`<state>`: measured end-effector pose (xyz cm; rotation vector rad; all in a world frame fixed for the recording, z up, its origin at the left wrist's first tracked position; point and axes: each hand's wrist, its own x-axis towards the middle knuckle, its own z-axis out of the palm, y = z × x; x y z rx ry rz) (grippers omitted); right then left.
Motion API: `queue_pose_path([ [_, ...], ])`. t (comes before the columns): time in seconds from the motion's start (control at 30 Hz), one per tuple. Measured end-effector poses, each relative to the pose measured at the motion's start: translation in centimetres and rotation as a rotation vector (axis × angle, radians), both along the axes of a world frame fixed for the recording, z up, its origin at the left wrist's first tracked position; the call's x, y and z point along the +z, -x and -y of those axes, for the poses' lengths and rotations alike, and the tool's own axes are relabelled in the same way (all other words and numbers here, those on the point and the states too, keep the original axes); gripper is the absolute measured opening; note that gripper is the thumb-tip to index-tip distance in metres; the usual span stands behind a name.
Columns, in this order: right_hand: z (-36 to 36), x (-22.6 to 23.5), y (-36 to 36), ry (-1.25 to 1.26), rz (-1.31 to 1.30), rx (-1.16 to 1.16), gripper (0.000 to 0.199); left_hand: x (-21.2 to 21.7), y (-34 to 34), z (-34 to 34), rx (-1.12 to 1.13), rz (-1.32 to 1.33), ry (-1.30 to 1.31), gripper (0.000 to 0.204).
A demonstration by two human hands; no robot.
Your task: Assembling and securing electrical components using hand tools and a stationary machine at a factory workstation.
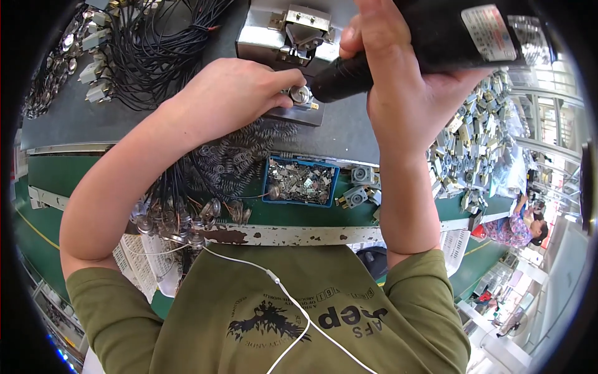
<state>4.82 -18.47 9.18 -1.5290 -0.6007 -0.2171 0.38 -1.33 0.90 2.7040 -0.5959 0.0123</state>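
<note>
Dark grey metal tops the far part of the workbench (346,136); on the near side a green strip (293,215) runs to a chipped white edge (293,235). From here I can't see all of the black power tool (430,37), cut off at the far side, nor whether its nose touches the small round metal part (301,95) or stops just short. The right hand (402,81) is wrapped around the tool, some fingers hidden behind it. The left hand (255,90) pinches the metal part between thumb and forefinger, its other fingers tucked from view; the part sits just nearer than a steel fixture (305,28). At left, black cables (156,56) tangle beyond loose springs (237,153); a blue tray (334,187) holds metal bits, and pale housings (467,134) heap at right. Farther right, a co-worker (511,230) shows small, the work unclear
</note>
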Motion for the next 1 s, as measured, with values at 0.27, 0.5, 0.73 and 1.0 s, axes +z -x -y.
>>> queue_pose_path([
  [0.27,-0.5,-1.4,-0.1,-0.155,0.137,0.070,0.037,-0.1,0.3,0.2,0.010,0.083,-0.063,0.028],
  [0.5,4.7,-1.1,-0.7,-0.126,0.123,-0.049,0.032,0.7,1.9,2.8,-0.115,0.417,-0.051,0.029],
  [0.73,4.0,-0.5,-1.6,-0.133,0.166,-0.093,0.026,-2.3,5.1,8.0,-0.571,0.146,-0.134,0.006],
  [1.0,0.7,1.4,-3.4,-0.230,0.281,-0.147,0.020,-1.9,5.7,7.9,-0.473,0.070,0.058,0.006],
])
